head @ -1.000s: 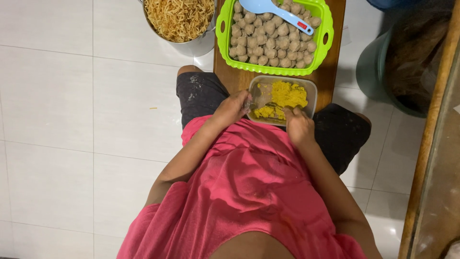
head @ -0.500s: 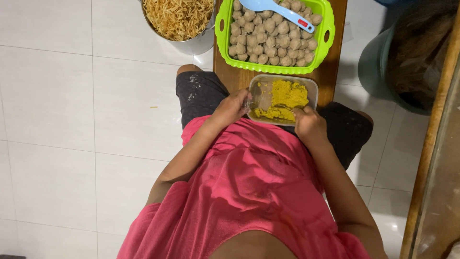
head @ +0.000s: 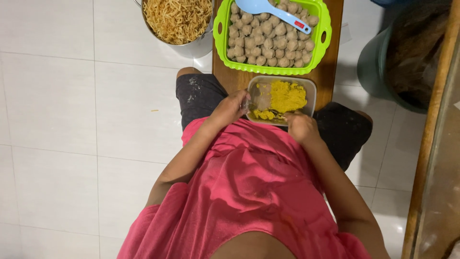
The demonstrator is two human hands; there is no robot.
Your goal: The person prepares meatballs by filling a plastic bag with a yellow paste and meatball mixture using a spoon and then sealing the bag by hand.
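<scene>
Left hand: left hand point(head: 231, 108) curled around the near left corner of the clear container point(head: 306, 86), gripping its rim.
Right hand: right hand point(head: 302, 128) closed at the near edge; what it grips is hidden.
Container: on the wooden board point(head: 330, 72) over the lap, holding yellow paste point(head: 286, 96).
Green basket point(head: 220, 33): meatballs point(head: 268, 38), blue spoon point(head: 268, 8).
Metal pot point(head: 196, 47): noodles point(head: 177, 19).
</scene>
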